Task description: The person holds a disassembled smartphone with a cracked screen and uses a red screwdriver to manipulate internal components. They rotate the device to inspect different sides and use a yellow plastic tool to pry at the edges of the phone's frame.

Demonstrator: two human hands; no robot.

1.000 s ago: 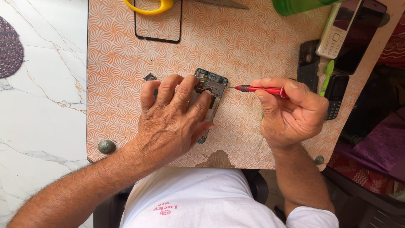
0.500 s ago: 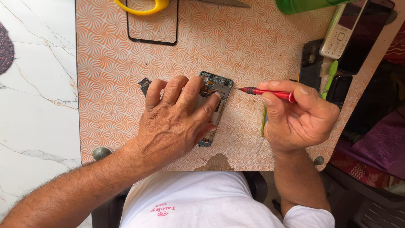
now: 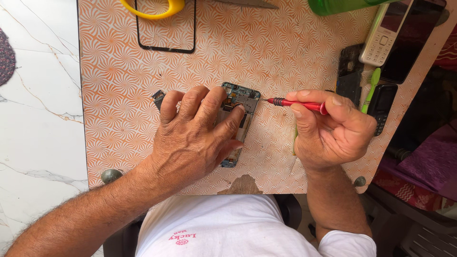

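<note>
Left hand (image 3: 197, 138) lies flat with fingers spread over an opened phone (image 3: 238, 114) at the middle of the frame, pressing it onto the orange-patterned worktop (image 3: 285, 52), while the right hand (image 3: 333, 131) pinches a red screwdriver (image 3: 297, 103) whose tip meets the phone's upper right corner. Around them, a black screen frame (image 3: 166, 47) and a yellow ring (image 3: 152, 12) lie at the upper left, with a white keypad phone (image 3: 381, 43) and a green toothbrush (image 3: 371, 90) at the upper right.
</note>
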